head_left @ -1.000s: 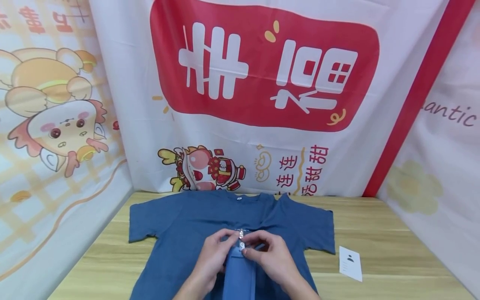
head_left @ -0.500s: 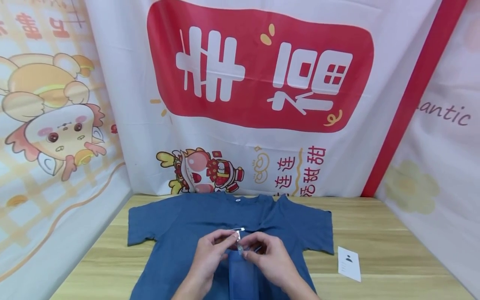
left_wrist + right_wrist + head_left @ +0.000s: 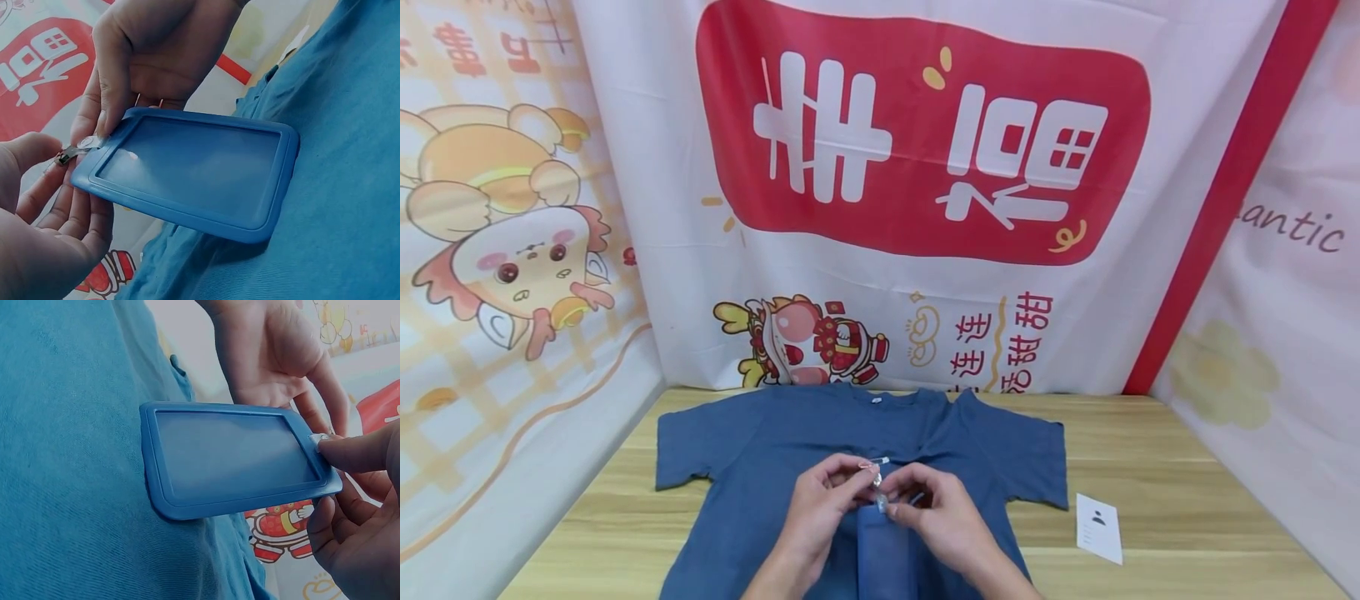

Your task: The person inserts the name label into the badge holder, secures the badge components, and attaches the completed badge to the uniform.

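A blue badge holder [image 3: 886,557] with a clear window hangs from my fingers over the spread blue T-shirt [image 3: 752,492]. My left hand [image 3: 822,508] pinches the small metal clip [image 3: 64,156] between thumb and index finger. At the holder's top edge, my right hand [image 3: 938,504] pinches the clear strap [image 3: 89,142] that joins the holder to the clip. A thin silver pin [image 3: 880,460] sticks out above the left fingertips. Both wrist views show the window [image 3: 237,453] without a card in it. The holder's lower end is close over the shirt.
A white card [image 3: 1099,529] with a dark person icon lies on the wooden table [image 3: 1187,500], right of the shirt. Printed cloths hang behind [image 3: 925,333] and on both sides.
The badge holder has shifted slightly right and looks darker from above. The silver pin has tilted and shows more clearly above the left fingers. Both hands keep their pinch.
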Motion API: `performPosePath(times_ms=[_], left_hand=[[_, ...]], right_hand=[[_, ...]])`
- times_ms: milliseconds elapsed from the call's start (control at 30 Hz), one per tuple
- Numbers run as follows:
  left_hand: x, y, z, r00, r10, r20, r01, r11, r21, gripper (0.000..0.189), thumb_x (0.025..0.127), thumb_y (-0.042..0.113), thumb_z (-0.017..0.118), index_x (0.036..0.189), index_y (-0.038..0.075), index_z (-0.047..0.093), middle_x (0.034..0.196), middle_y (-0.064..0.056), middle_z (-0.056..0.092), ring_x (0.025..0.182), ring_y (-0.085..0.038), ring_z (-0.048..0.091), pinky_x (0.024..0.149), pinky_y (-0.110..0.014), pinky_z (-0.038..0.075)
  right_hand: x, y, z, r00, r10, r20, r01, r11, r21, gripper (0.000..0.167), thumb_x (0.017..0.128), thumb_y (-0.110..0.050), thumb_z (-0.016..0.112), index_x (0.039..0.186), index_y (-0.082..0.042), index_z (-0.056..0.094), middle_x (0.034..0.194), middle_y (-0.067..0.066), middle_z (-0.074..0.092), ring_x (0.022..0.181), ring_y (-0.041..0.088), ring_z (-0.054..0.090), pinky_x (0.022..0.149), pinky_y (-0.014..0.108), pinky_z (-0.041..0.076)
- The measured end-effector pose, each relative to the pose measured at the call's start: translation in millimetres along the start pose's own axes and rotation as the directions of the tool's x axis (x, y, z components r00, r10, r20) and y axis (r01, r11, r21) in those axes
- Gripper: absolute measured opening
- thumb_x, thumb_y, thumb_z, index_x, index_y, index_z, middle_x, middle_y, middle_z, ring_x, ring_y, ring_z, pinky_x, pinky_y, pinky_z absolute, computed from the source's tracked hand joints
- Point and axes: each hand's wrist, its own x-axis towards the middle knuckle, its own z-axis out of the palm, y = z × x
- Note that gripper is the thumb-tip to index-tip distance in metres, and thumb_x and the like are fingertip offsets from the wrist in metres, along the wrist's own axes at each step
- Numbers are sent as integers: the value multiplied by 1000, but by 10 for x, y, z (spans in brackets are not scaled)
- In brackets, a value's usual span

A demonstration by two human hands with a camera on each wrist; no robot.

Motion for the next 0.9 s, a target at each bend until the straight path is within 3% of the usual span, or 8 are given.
performPosePath(times_ms=[167, 367, 500, 667, 800, 900], left_hand=[[-36, 69, 31, 999, 48, -14, -47, 998, 46, 25, 99, 23, 80, 114, 3, 78, 97, 0, 79, 84, -14, 74, 79, -30, 63], [-123, 215, 117, 992, 118, -33, -114, 989, 95, 26, 101, 22, 79, 115, 1, 77, 100, -3, 78, 85, -14, 73, 76, -27, 62], [-150, 257, 149, 989, 141, -50, -136, 985, 103, 24, 101, 18, 78, 114, -2, 76, 100, -4, 77, 85, -12, 71, 73, -24, 59], [-161, 262, 168, 990, 120, -77, -115, 991, 66, 23, 101, 13, 76, 115, -6, 75, 96, -2, 76, 83, -10, 70, 71, -22, 59], [-169, 239, 183, 992, 99, -75, -94, 994, 61, 23, 104, 12, 72, 117, -7, 74, 95, -1, 75, 83, -9, 68, 72, -23, 59], [-176, 193, 210, 994, 81, -67, -78, 996, 49, 22, 106, 12, 69, 115, -7, 74, 90, 1, 73, 82, -9, 65, 72, -23, 57]], right_hand=[[-35, -39, 36, 991, -105, -81, 93, 987, -130, 12, 95, -25, 84, 104, -21, 78, 99, -4, 75, 86, 10, 66, 73, 26, 53], [-110, -132, 87, 936, -299, -188, 240, 929, -282, 20, 89, -19, 90, 95, -29, 73, 90, -11, 70, 81, 5, 62, 70, 27, 53], [-132, -167, 116, 912, -363, -191, 293, 903, -316, 25, 89, -13, 89, 94, -29, 71, 89, -13, 67, 80, 3, 62, 72, 25, 54], [-125, -147, 156, 887, -435, -155, 362, 864, -351, 24, 91, -10, 86, 96, -26, 69, 91, -14, 64, 83, 0, 61, 73, 23, 57], [-133, -110, 178, 836, -533, -128, 438, 790, -430, 25, 91, -8, 85, 97, -25, 66, 92, -15, 60, 85, -1, 58, 72, 22, 56], [-148, -55, 181, 785, -611, -98, 487, 707, -512, 26, 91, -8, 85, 97, -24, 65, 92, -16, 59, 86, 0, 55, 73, 22, 54]])
